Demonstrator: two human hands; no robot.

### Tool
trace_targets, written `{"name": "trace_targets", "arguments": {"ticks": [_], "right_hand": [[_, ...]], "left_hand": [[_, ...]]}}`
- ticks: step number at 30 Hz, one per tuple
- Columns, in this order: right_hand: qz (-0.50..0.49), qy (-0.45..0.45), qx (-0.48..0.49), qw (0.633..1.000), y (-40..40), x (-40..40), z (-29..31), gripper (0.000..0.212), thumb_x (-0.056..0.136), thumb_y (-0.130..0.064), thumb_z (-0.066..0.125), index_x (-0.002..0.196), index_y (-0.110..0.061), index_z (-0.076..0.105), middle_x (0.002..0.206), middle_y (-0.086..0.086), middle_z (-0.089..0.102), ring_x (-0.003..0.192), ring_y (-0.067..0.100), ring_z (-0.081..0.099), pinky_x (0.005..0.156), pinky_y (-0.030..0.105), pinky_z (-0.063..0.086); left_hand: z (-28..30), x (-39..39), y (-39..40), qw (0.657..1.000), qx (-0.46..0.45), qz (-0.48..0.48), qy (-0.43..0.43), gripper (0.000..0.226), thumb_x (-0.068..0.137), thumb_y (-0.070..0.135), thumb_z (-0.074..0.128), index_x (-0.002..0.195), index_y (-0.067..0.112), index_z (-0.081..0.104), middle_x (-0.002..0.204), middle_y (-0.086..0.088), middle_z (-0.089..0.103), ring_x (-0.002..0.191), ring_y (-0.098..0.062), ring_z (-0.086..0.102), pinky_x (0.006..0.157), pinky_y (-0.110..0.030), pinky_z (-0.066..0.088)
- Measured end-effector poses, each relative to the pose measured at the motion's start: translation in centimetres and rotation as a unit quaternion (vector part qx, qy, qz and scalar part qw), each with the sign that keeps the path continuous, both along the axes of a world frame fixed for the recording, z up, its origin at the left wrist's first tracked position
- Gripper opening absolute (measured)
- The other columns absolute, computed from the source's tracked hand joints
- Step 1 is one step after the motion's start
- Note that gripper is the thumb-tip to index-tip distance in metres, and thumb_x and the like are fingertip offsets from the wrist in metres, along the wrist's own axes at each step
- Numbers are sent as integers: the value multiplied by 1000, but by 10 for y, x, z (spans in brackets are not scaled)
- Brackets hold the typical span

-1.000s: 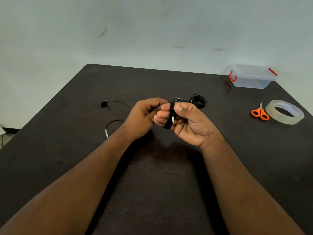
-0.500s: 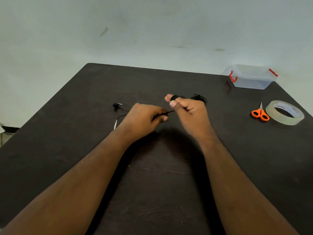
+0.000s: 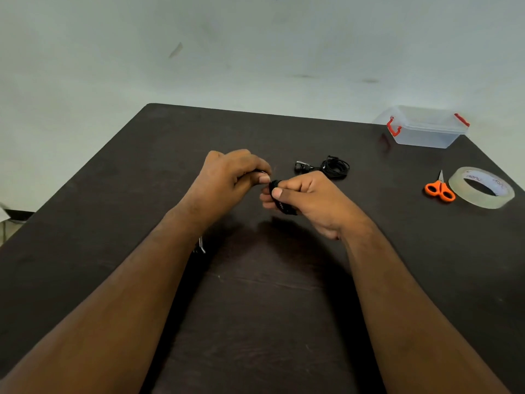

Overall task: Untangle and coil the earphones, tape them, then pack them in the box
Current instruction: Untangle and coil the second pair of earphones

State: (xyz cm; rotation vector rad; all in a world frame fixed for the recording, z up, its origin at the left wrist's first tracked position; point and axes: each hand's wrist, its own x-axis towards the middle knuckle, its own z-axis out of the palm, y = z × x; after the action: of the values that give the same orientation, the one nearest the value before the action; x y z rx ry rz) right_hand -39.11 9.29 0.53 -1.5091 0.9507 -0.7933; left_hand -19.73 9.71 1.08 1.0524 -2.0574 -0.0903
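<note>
My right hand [image 3: 309,199] grips a coil of black earphone cable [image 3: 281,204] wound round its fingers, thumb pressed on top. My left hand [image 3: 230,177] pinches the loose end of that cable just left of the coil. A small silver-tipped piece of the cable [image 3: 201,247] peeks out beside my left wrist. A second black earphone bundle [image 3: 335,167] lies coiled on the table beyond my right hand. The clear plastic box [image 3: 423,127] with red clips stands closed at the far right corner.
Orange-handled scissors [image 3: 439,189] and a roll of clear tape [image 3: 481,187] lie at the right edge of the dark table [image 3: 255,308]. A pale wall rises behind the table's far edge.
The loose earbud and cable that lay on the table to the left have been drawn in. My left hand has lifted and carried the cable over toward the coil on my right fingers.
</note>
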Motion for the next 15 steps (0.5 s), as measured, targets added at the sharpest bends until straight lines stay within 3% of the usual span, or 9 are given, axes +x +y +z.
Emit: {"name": "trace_targets", "arguments": {"ticks": [3, 6, 9, 11, 13, 15], "right_hand": [[57, -105, 76, 990, 5, -4, 3, 16, 91, -8, 60, 97, -6, 74, 98, 14, 74, 91, 29, 72, 79, 34, 59], [132, -195, 132, 963, 9, -7, 6, 24, 85, -16, 60, 101, -4, 74, 99, 17, 73, 85, 28, 73, 75, 36, 59], [161, -300, 156, 927, 12, -5, 5, 28, 80, -21, 66, 102, -4, 74, 99, 16, 74, 83, 23, 74, 75, 36, 59], [163, -378, 160, 897, 11, -3, 4, 31, 77, -21, 72, 104, -4, 74, 101, 15, 73, 87, 23, 73, 79, 37, 58], [143, -443, 141, 874, 8, -3, 4, 30, 80, -20, 69, 105, -5, 73, 106, 15, 72, 97, 24, 71, 87, 38, 56], [86, -488, 115, 861, 3, -2, 5, 27, 85, -19, 61, 105, -5, 74, 110, 14, 71, 105, 26, 68, 92, 39, 53]], "left_hand": [[1, -8, 6, 990, 58, -50, 121, 10, 91, 9, 61, 98, 9, 69, 89, 8, 64, 84, -1, 60, 75, -14, 45], [1, -18, 11, 969, 126, -108, 184, 16, 96, 7, 51, 101, 6, 67, 92, 0, 67, 87, -5, 63, 78, -18, 48], [1, -25, 16, 926, 226, -166, 253, 22, 98, 10, 43, 102, 5, 64, 89, -4, 66, 81, -12, 63, 72, -24, 53], [-4, -28, 17, 921, 262, -154, 245, 24, 97, 4, 42, 94, 13, 63, 73, 8, 64, 65, -6, 58, 59, -20, 50], [-8, -32, 17, 929, 272, -135, 212, 30, 98, -1, 41, 84, 19, 59, 54, 9, 54, 48, -1, 46, 48, -17, 40], [-9, -34, 16, 926, 287, -136, 205, 24, 100, 3, 42, 86, 15, 58, 53, 9, 44, 45, -2, 39, 47, -18, 36]]}}
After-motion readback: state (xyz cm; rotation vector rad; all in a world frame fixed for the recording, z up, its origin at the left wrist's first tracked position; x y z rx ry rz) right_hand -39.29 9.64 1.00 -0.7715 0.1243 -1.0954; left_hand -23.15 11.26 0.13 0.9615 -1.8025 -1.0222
